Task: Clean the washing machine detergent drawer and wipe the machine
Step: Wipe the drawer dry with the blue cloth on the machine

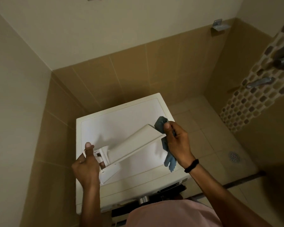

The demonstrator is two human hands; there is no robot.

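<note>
The white detergent drawer [134,145] is out of the machine and held slanted above the white washing machine top [121,115]. My left hand [86,167] grips the drawer's near end at its front panel, thumb raised. At the drawer's far end my right hand [177,141] holds a blue-grey cloth [161,125] against it. Part of the cloth hangs down below that hand. The machine's dark control panel [170,189] shows at the front edge, partly hidden by my pink shirt.
Beige tiled walls close in behind and left of the machine. To the right lies the tiled floor with a round drain [234,156] and a metal threshold strip [243,181]. Chrome taps [259,82] stick out of the mosaic wall at the right.
</note>
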